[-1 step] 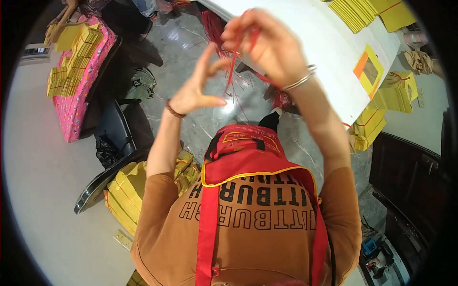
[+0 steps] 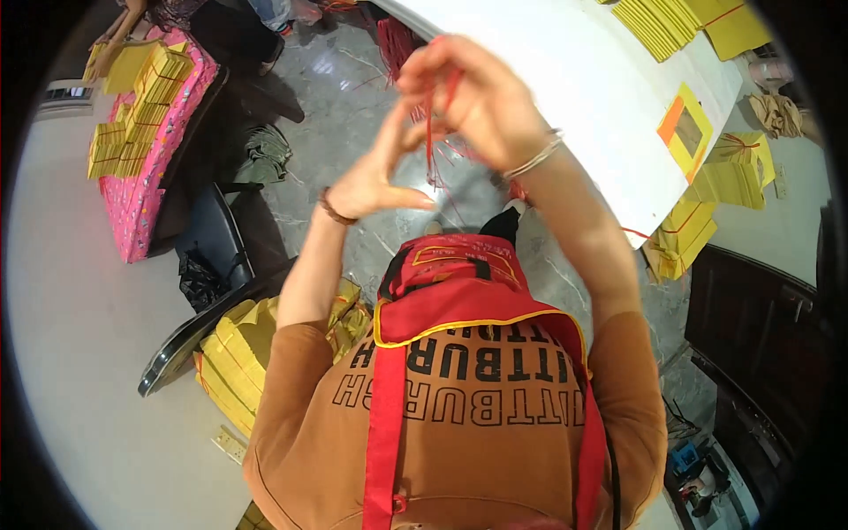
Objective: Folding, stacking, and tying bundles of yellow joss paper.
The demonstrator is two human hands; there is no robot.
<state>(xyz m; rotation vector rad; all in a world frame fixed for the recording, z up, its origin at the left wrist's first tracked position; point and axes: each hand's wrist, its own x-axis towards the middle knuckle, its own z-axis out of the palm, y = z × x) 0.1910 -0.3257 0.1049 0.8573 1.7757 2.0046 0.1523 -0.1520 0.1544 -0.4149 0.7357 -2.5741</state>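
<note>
I note: right hand (image 2: 484, 115), fingers curled, holding red string (image 2: 429, 146); left hand (image 2: 364, 184), thumb wide from fingers, contact unclear. Slack grip could drop or tangle it.

the red string (image 2: 430, 146) hangs between the left hand (image 2: 371, 184) and right hand (image 2: 488, 113), blocking a straight pass there. to the right, bare white table (image 2: 583, 106) gives room as far as the yellow stack (image 2: 654, 26) and card (image 2: 670, 124). left of the left hand, open air above the floor (image 2: 327, 106) reaches to the chair (image 2: 215, 234) and pink bench (image 2: 132, 234); toward the body, the apron (image 2: 459, 300) stands in the way.
</note>
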